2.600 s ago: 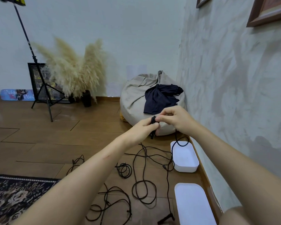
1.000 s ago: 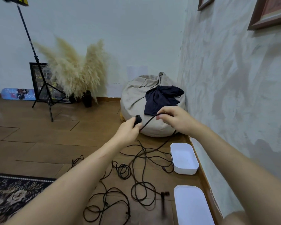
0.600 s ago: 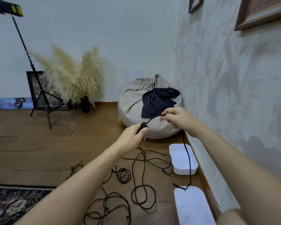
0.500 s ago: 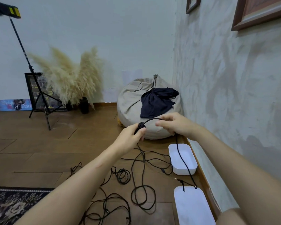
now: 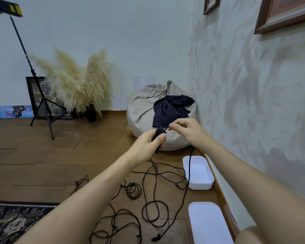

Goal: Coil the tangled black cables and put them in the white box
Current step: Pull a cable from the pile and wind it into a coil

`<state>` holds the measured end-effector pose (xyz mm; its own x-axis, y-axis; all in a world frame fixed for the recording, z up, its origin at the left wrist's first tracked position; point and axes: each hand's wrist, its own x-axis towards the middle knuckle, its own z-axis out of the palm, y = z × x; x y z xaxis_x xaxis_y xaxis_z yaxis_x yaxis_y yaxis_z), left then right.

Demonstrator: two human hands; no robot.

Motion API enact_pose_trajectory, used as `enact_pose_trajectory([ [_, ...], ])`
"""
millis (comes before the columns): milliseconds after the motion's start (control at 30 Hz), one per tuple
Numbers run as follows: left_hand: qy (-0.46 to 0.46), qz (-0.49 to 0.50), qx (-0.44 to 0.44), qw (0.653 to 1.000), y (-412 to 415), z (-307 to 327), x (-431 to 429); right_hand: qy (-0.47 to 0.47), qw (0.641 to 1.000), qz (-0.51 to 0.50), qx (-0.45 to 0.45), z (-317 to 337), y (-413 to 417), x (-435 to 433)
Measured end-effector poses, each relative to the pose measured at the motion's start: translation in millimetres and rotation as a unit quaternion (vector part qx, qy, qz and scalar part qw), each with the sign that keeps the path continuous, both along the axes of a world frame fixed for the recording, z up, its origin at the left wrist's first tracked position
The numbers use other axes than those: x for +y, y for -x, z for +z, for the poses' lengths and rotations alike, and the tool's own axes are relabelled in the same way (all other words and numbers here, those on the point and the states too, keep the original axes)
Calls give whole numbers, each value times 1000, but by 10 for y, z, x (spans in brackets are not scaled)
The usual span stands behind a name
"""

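Note:
My left hand [image 5: 149,142] grips a small bundle of black cable [image 5: 159,133] held up in front of me. My right hand [image 5: 187,131] pinches the same cable just right of the bundle. From the hands the cable's free length [image 5: 188,171] hangs down across the open white box [image 5: 198,173] to the floor, its plug end [image 5: 156,237] lying near the bottom. Several more tangled black cables [image 5: 148,199] sprawl over the wooden floor below my arms.
A white lid [image 5: 209,224] lies on the floor nearer me than the box, by the right wall. A beige beanbag [image 5: 144,110] with dark cloth [image 5: 171,110] sits in the corner. A tripod [image 5: 42,110], pampas grass [image 5: 74,81] and a rug [image 5: 11,219] are at left.
My right hand has brought the cable back to the left hand, adding a loop to the bundle. The hanging length now trails lower, with its plug end nearer me on the floor.

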<state>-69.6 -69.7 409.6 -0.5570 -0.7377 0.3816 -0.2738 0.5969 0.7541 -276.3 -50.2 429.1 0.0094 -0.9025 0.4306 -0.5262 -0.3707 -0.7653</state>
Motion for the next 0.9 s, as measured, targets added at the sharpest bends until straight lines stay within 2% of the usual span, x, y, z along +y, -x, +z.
enact_pose_trajectory([
  [67,-2,-23,21,1000,16,50,37,-9,1000,-1,-10,-35,6,0],
  [167,-14,-44,7,999,12,57,39,-8,999,2,-36,-6,-2,48],
  [300,-30,-11,-18,999,0,-18,-13,0,998,9,-61,121,5,63],
  [633,-40,10,-10,999,74,18,68,18,994,1,-107,211,-117,55],
  [800,-28,27,18,999,90,58,99,27,992,4,-122,231,-150,28],
  [900,-19,22,32,999,102,80,143,-3,990,3,-141,148,-109,1],
])
